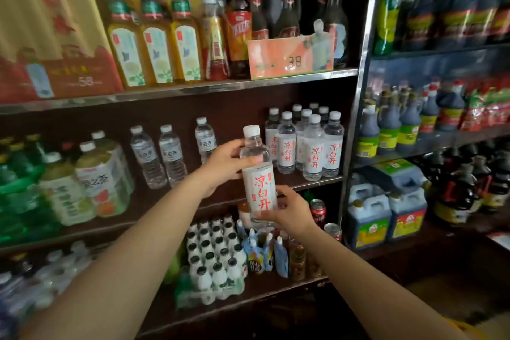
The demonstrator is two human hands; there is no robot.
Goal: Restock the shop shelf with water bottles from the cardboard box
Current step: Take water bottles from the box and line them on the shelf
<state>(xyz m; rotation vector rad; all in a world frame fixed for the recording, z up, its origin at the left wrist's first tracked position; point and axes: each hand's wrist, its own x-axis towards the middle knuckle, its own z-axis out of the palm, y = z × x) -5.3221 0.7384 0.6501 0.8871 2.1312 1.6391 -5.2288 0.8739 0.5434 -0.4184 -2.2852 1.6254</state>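
both forearms bare, no sleeves, no watch, rings or gloves; left hand (225, 163), right hand (289, 211).

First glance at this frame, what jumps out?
Dead centre, a clear plastic water bottle with a white cap and a white label in red characters is held upright in front of the middle shelf: the left hand at its shoulder, the right hand near its base. Just right of it on that shelf stands a cluster of matching red-lettered bottles. Above, an orange price card reading 38 sits on the top shelf's edge.
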